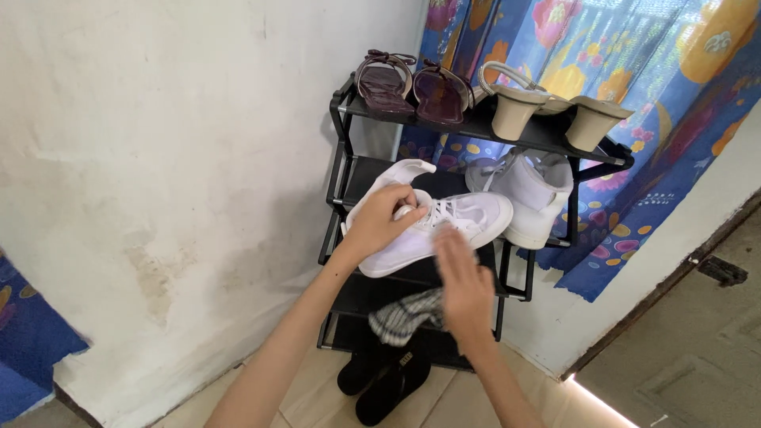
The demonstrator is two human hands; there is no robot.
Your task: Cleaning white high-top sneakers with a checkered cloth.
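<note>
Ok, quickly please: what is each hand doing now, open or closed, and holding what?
Left hand: closed on the white sneaker, gripping near its collar.
Right hand: open, fingers flat beside the sneaker; a striped cloth hangs under it.

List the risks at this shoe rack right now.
1. The left hand holds the white sneaker by its collar in front of the rack, seemingly off the shelf; a loose grip might drop it onto the black sandals below.
2. The right hand has a striped cloth dangling under it; it could slip free.
3. The block heels overhang the top shelf's edge; a bump may knock them off.
</note>
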